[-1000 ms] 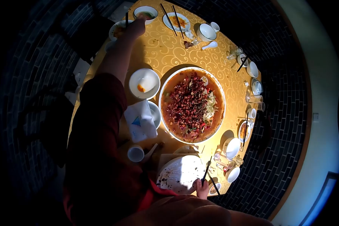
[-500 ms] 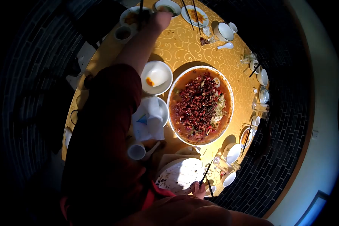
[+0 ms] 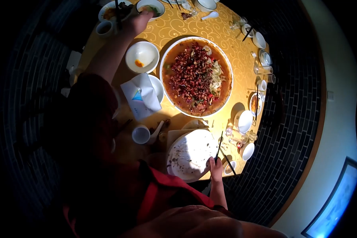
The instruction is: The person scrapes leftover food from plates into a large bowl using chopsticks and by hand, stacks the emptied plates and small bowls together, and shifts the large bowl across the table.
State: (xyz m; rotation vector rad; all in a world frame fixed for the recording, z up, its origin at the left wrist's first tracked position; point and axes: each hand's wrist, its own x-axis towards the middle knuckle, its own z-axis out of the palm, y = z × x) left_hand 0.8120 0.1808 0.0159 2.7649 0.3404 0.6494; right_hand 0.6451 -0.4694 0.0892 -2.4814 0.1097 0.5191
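At the upper left, my left hand [image 3: 142,22] has its fingers closed on the near rim of a white bowl [image 3: 159,8] with green and reddish contents. A plate with orange and dark food [image 3: 107,15] lies left of it. Low on the right, my right hand [image 3: 215,167] is closed round a black chopstick [image 3: 219,145], against the rim of a stained white oval plate [image 3: 189,152]. A second dark stick slants to the right of that hand. Between my hands stands a large round dish [image 3: 194,75] of red chillies in broth.
Left of the large dish are an orange-stained white bowl [image 3: 142,51], a printed napkin [image 3: 141,97] over another bowl, and a small cup [image 3: 141,135] beside a white spoon. Bowls, glasses and chopsticks line the gold tablecloth's right edge.
The view has shifted, and most of the table sits higher in it. The bowl at my left hand has come nearer to the orange-stained bowl. My right hand stays at the oval plate.
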